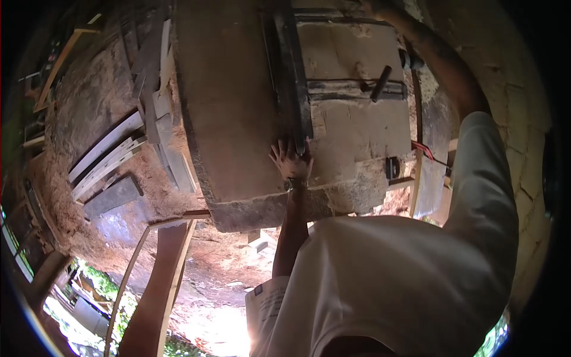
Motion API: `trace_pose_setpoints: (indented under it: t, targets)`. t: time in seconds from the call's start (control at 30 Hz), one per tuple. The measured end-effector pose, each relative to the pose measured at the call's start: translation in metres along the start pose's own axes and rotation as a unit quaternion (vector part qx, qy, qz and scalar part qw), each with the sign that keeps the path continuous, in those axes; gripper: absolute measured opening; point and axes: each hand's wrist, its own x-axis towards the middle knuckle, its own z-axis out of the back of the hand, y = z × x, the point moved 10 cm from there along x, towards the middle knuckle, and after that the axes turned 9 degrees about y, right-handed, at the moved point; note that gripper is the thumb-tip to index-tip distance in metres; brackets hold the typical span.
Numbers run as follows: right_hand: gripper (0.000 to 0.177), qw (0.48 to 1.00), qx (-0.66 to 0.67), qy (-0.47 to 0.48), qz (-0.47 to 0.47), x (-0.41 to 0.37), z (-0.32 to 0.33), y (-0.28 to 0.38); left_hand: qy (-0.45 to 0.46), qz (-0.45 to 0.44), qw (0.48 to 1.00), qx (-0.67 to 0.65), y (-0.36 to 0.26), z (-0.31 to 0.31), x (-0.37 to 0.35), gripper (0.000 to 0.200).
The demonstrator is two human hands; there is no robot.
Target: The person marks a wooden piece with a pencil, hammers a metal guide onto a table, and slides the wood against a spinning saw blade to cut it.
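Worktable (232, 131) is the landmark here, folks. Closest in, a pale shirt (386, 279) is seen just off its near edge, and a reddish-brown board (157, 285) can be spotted off its near left corner.

The left hand (291, 165) is placed palm down at the near part of the worktable, kinda open, with the fingers spread around the near end of a long dark bar (291, 77). Something dark is worn on that wrist, too blurry to name. The bar itself is laid across the worktable's top, pointing away toward its far edge.

Off the worktable's right edge, some red cable (423, 149) can be made out. A short dark rod (381, 83) is seen tilted over a grooved strip (339, 89) on the worktable's right part. To the worktable's left, loose planks (110, 154) are scattered on the ground.

The right hand (372, 7) is stretched out to the worktable's far right part. It's dim and partly cut off by the view, so whether anything's being gripped can't be told.
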Motion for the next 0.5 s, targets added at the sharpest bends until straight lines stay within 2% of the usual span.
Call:
trace_pose_setpoints:
  t: [0.03,0.07,0.13,0.17,0.2,0.27,0.33,0.37,0.4,0.43,0.47,0.5]
  targets:
    - [0.056,0.991,0.041,-0.108,-0.062,-0.024,0.006,0.002,-0.017,0.0,0.999,0.042,0.005,-0.007,-0.004,0.049]
    - [0.055,0.965,0.081,-0.216,-0.122,-0.052,0.02,0.009,-0.014,-0.007,1.0,0.025,0.003,-0.006,-0.004,0.049]
    - [0.044,0.922,0.271,-0.115,-0.251,-0.139,0.034,0.058,-0.013,-0.014,1.0,-0.004,-0.002,0.003,-0.002,0.051]
    - [0.042,0.835,0.444,-0.147,-0.29,-0.18,0.006,0.057,-0.016,-0.005,1.0,0.007,0.002,0.003,-0.003,0.051]
    - [0.043,0.709,0.593,-0.065,-0.376,-0.211,-0.038,0.064,-0.021,0.005,1.0,0.018,0.003,0.001,-0.003,0.052]
    - [0.043,0.625,0.647,0.096,-0.426,-0.24,-0.042,0.136,-0.027,0.002,0.999,0.018,0.004,-0.001,-0.003,0.054]
    - [0.045,0.796,0.46,0.161,-0.359,-0.223,-0.043,0.137,-0.024,-0.024,0.999,-0.002,0.005,-0.006,-0.002,0.058]
    - [0.043,0.955,0.27,0.087,-0.085,-0.188,-0.029,0.143,-0.092,-0.015,0.992,0.088,0.014,-0.018,-0.009,0.06]
    - [0.043,0.986,0.114,0.079,0.091,-0.192,-0.03,0.161,-0.11,-0.024,0.987,0.111,0.011,-0.017,-0.013,0.061]
    - [0.044,0.966,-0.045,0.012,0.254,-0.21,-0.035,0.174,-0.128,-0.036,0.982,0.132,0.008,-0.013,-0.012,0.063]
    - [0.049,0.944,-0.124,0.017,0.306,-0.213,-0.018,0.186,-0.14,-0.052,0.987,0.067,0.009,-0.011,-0.007,0.063]
    - [0.049,0.963,-0.067,0.048,0.258,-0.213,0.001,0.183,-0.145,-0.062,0.987,0.003,0.013,-0.01,-0.008,0.064]
